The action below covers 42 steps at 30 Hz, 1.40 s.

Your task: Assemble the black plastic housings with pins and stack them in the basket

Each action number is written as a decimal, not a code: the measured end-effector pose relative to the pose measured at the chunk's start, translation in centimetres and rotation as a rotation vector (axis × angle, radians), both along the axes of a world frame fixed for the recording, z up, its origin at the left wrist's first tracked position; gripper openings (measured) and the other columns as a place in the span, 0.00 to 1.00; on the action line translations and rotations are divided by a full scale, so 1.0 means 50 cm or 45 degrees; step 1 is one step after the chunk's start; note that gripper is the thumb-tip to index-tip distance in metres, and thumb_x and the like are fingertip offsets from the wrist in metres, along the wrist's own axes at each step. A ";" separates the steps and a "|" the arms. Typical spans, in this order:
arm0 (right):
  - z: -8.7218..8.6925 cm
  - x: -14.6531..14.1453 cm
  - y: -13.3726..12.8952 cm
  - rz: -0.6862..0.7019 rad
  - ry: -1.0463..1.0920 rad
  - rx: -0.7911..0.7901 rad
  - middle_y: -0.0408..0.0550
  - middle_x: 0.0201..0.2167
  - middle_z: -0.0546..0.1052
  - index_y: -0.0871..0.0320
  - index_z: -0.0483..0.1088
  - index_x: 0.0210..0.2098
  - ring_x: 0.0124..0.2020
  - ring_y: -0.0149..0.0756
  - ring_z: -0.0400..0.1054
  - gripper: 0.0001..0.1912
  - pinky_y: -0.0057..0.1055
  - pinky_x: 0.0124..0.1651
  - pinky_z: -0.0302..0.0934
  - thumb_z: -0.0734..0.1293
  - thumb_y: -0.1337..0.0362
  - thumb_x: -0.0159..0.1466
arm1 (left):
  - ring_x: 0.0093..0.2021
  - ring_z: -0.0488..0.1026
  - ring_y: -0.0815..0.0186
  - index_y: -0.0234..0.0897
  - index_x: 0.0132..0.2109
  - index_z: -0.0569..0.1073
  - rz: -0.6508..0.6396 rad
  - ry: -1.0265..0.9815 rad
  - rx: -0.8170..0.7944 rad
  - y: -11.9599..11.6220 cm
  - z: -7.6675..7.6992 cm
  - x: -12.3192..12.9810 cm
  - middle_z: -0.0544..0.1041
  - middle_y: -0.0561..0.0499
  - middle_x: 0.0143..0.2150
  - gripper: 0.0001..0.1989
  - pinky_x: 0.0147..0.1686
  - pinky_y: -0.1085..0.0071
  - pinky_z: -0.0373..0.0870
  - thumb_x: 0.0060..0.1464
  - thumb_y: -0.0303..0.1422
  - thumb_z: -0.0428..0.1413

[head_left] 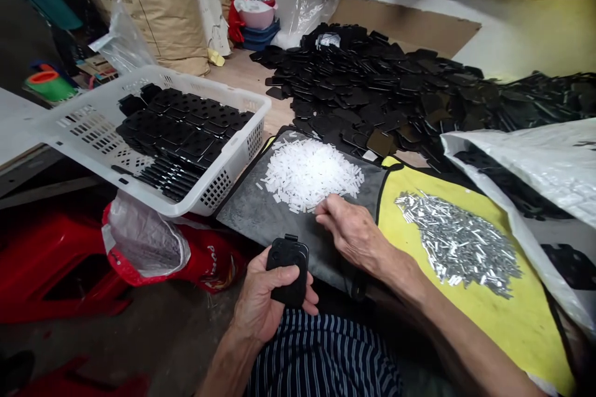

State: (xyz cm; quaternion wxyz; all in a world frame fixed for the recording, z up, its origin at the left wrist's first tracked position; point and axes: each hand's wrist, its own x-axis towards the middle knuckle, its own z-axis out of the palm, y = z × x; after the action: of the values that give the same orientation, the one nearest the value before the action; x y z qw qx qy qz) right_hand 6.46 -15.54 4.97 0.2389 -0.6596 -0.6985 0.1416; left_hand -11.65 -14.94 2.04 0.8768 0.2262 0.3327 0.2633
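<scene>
one black piece (291, 290) clasped in left grip (266, 301), right grip (351, 229) pinched, one white pile (314, 172)

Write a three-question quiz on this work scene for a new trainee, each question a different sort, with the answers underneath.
1. Fill the gap: the fingertips of the right hand are at the near edge of the pile of small ______ pieces.

2. True or false: the left hand holds a flat black part, with the thumb across its face.

3. Which of these lies on the yellow cloth?
a) the pink bowl
b) the silver-coloured pieces
c) the slotted basket

Key:
1. white
2. true
3. b
</scene>
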 end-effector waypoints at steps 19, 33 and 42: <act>0.020 -0.013 -0.075 -0.292 1.426 -0.521 0.38 0.19 0.66 0.61 0.61 0.29 0.16 0.22 0.59 0.08 0.17 0.16 0.55 0.65 0.70 0.51 | 0.20 0.74 0.60 0.28 0.37 0.70 -0.165 -0.156 0.128 -0.028 -0.014 0.034 0.76 0.44 0.26 0.10 0.18 0.65 0.73 0.43 0.22 0.56; 0.031 -0.023 -0.077 -0.170 1.199 -0.528 0.38 0.21 0.66 0.58 0.57 0.33 0.16 0.24 0.60 0.08 0.20 0.16 0.56 0.61 0.72 0.54 | 0.20 0.72 0.61 0.29 0.37 0.71 -0.219 -0.174 0.267 -0.020 -0.016 0.020 0.76 0.45 0.26 0.11 0.18 0.66 0.71 0.42 0.24 0.59; 0.017 -0.052 -0.113 0.016 0.330 -0.030 0.43 0.24 0.65 0.58 0.56 0.36 0.23 0.28 0.61 0.08 0.25 0.26 0.58 0.55 0.76 0.58 | 0.21 0.71 0.63 0.30 0.37 0.71 -0.331 0.010 0.413 -0.009 -0.021 0.002 0.75 0.48 0.23 0.10 0.21 0.69 0.70 0.44 0.25 0.60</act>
State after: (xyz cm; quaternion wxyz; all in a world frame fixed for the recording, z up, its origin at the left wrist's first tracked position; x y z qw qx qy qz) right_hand 3.87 -21.16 5.84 0.3186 -0.6341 -0.6641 0.2353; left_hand -11.53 -15.40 0.99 0.8542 0.4065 0.2572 0.1974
